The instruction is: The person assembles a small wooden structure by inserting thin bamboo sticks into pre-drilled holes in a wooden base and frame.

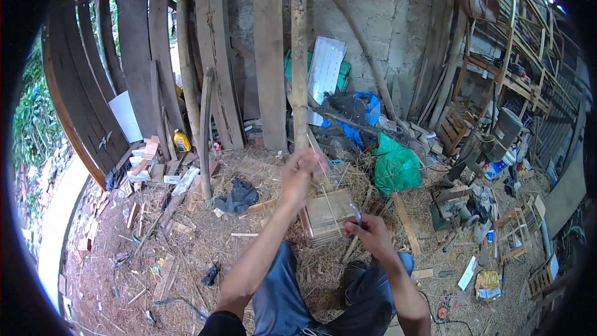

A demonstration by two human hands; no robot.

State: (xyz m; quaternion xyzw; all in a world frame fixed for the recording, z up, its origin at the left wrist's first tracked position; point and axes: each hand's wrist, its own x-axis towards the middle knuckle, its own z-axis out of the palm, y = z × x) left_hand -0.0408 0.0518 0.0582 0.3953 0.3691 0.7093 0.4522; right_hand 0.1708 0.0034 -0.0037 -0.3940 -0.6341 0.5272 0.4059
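My right hand (370, 235) is closed around a knife (356, 213), its short metal blade pointing up and away from me. A long, thin pale strip (331, 201), which looks like split bamboo or wood, slants between my hands. Its lower end comes close to my right thumb. Higher up and to the left, my left hand (297, 177) is raised beside the strip's upper part. Its fingers are smeared by motion, so I cannot tell whether they grip it. Below the strip, a shallow wooden box or board (326, 211) lies in front of my knees.
A green plastic bag (397, 168) rests beyond my right hand. Wooden poles and planks (269, 56) stand along the far side. A dark cloth (237, 196) lies at left, a yellow bottle (181, 141) farther back. Wood scraps and shavings litter the ground; a wooden rack (510, 74) stands right.
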